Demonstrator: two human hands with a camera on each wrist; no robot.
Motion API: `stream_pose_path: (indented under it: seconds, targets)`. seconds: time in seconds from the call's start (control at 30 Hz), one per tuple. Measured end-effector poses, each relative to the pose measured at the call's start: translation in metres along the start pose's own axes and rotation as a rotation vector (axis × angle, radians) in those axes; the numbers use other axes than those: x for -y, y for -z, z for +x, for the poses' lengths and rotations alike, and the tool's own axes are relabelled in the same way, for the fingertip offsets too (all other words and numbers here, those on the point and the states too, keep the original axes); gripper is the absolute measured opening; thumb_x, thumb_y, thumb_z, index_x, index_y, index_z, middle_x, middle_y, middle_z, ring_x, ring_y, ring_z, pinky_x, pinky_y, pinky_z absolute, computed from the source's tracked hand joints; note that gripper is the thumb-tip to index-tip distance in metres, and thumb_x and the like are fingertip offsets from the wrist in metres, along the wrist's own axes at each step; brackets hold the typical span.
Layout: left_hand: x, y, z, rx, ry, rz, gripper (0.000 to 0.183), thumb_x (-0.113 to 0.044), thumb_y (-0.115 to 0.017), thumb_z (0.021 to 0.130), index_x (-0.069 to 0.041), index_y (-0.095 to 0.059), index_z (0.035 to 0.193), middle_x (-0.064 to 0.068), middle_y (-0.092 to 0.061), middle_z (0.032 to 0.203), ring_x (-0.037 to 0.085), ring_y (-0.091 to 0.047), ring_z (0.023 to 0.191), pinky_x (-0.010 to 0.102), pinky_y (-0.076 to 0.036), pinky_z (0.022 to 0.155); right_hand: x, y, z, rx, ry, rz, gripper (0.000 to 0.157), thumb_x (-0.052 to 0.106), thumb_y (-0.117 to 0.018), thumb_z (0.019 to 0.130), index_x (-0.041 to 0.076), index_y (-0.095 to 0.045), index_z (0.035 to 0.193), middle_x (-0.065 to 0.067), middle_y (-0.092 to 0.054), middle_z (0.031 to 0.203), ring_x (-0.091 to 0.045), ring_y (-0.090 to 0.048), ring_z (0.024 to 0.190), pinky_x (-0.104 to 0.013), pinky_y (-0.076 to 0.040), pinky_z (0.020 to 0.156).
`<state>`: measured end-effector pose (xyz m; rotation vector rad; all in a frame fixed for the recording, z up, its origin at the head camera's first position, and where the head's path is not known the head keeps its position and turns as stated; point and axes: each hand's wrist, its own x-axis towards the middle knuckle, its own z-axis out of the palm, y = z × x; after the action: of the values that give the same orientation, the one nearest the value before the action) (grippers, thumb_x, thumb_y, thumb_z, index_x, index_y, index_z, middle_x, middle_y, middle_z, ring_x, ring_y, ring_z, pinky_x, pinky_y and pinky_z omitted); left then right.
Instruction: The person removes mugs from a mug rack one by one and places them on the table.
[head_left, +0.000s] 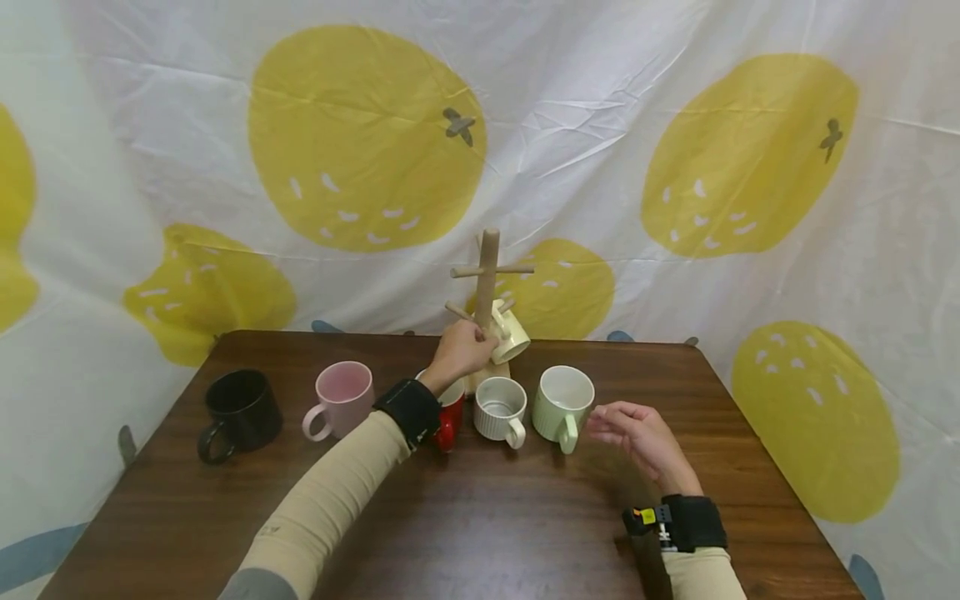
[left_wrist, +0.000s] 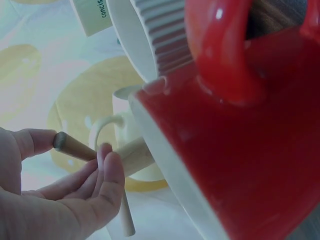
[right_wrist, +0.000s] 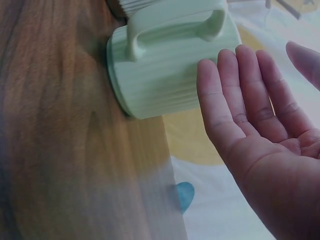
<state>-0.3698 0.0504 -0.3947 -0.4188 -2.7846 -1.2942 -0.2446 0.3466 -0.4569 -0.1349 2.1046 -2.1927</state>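
A wooden mug tree point(head_left: 487, 279) stands at the back of the table, with a cream mug point(head_left: 512, 337) hanging tilted from a peg on its right side. My left hand point(head_left: 462, 354) reaches to the tree and pinches one of its lower pegs point(left_wrist: 77, 147), thumb at the peg's tip and fingers curled near its base. Under the left wrist is a red mug point(left_wrist: 250, 140), partly hidden in the head view. My right hand point(head_left: 632, 433) is held beside a pale green mug point(head_left: 562, 404), palm up and fingers extended, with nothing in it.
A white ribbed mug point(head_left: 498, 417) stands between the red and green mugs. A pink mug point(head_left: 347, 396) and a black mug point(head_left: 243, 408) are on the left of the brown table point(head_left: 480, 533). Behind it hangs a lemon-patterned cloth point(head_left: 570, 192).
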Motion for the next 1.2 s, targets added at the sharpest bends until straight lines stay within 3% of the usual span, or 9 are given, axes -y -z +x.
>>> stream_pose_path:
  seconds: [0.23,0.33,0.67,1.03,1.2]
  targets:
    - [0.005,0.006,-0.002,0.004,0.003,-0.022,0.044,-0.021,-0.061,0.091,-0.016,-0.043,0.051,-0.006,-0.041,0.049,0.009,-0.04,0.045,0.021,-0.031,0.045,0.009,-0.006,0.002,0.019,0.022,-0.042,0.043,0.015,-0.06,0.099,-0.023,-0.054,0.117,-0.013,-0.074,0.102,-0.027,-0.071,0.099,-0.04,-0.054,0.092]
    - [0.006,0.009,-0.003,-0.002,-0.004,-0.013,0.043,-0.021,-0.06,0.09,-0.016,-0.043,0.051,-0.006,-0.04,0.05,0.01,-0.039,0.047,0.022,-0.03,0.046,0.01,-0.009,0.003,0.021,0.025,-0.027,0.04,0.014,-0.06,0.099,-0.022,-0.056,0.116,-0.018,-0.073,0.104,-0.03,-0.071,0.1,-0.042,-0.054,0.092]
    - [0.012,0.016,-0.005,-0.02,-0.025,-0.02,0.049,-0.019,-0.054,0.094,-0.016,-0.041,0.047,-0.007,-0.033,0.045,0.01,-0.035,0.044,0.021,-0.025,0.044,0.022,-0.023,0.009,0.069,0.083,-0.043,0.028,0.013,-0.06,0.099,-0.014,-0.064,0.107,-0.01,-0.074,0.097,-0.022,-0.072,0.095,-0.04,-0.055,0.09]
    - [0.016,0.021,-0.008,-0.059,-0.073,-0.012,0.051,-0.018,-0.055,0.094,-0.015,-0.042,0.045,-0.005,-0.034,0.045,0.012,-0.035,0.047,0.023,-0.026,0.047,0.037,-0.03,0.022,0.072,0.063,-0.128,0.038,0.014,-0.058,0.1,-0.022,-0.057,0.112,-0.011,-0.074,0.097,-0.021,-0.072,0.095,-0.038,-0.056,0.09]
    - [0.018,0.02,-0.009,-0.078,-0.065,-0.047,0.045,-0.021,-0.057,0.094,-0.008,-0.059,0.051,-0.005,-0.044,0.05,0.012,-0.04,0.05,0.022,-0.031,0.048,0.045,-0.036,0.034,0.082,0.077,-0.147,0.035,0.013,-0.061,0.099,-0.019,-0.058,0.11,-0.014,-0.073,0.098,-0.023,-0.071,0.095,-0.036,-0.056,0.089]
